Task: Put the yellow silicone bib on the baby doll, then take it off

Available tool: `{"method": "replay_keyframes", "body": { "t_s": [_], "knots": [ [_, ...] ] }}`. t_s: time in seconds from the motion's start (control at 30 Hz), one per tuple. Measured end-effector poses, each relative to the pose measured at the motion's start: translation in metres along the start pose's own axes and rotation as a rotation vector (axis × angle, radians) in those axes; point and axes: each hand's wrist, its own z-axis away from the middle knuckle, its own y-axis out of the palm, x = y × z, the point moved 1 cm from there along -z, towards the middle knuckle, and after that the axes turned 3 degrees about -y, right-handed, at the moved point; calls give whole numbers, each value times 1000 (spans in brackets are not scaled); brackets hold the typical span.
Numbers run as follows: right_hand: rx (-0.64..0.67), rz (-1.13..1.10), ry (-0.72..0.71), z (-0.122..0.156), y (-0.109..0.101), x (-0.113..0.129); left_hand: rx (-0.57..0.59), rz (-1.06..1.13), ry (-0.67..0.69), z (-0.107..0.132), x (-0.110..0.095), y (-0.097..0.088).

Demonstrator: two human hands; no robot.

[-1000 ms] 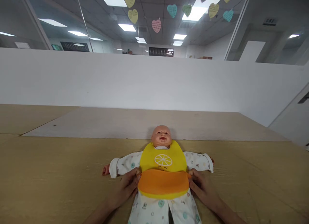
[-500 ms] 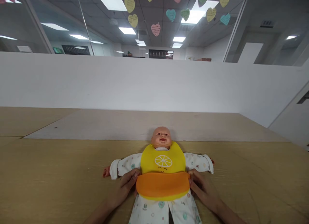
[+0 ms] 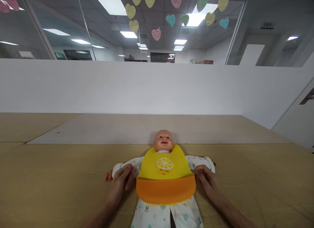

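Observation:
A baby doll (image 3: 163, 138) lies on its back in a white patterned outfit, arms spread. Over its chest is a yellow bib (image 3: 149, 162) with a lemon-slice print and an orange catch pocket (image 3: 165, 190) along the bottom, standing a little open. My left hand (image 3: 122, 180) is at the doll's sleeve on the left, fingers curled together, apart from the bib. At the opposite sleeve (image 3: 193, 161) is my right hand (image 3: 206, 179), its fingers bent and close together beside the bib. Whether either hand pinches the cloth is hidden.
The doll rests on a wooden table (image 3: 255, 179) with a paler strip (image 3: 208, 126) behind it. Beyond rises a white wall (image 3: 157, 87), topped by glass with heart-shaped paper notes (image 3: 156, 34) on it. A door stands at the far right.
Both hands have let go of the orange pocket's ends and moved outward and slightly up to the sleeves. The pocket now spreads wider and bulges. The view has tilted slightly up.

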Motion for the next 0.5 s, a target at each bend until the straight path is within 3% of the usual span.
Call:
{"method": "replay_keyframes", "body": {
  "t_s": [0.07,0.17,0.37,0.5],
  "knots": [
    [-49,6,8,-9,-4,-2,-77,-52,50,-4,-10,0],
    [-80,10,28,-32,-10,-3,-75,-94,58,-22,-21,0],
    [-85,69,-22,-115,-5,1,-4,60,103,-97,-33,14],
    [-32,-161,289,-169,24,-2,57,75,-68,-140,-32,40]
  ]
}}
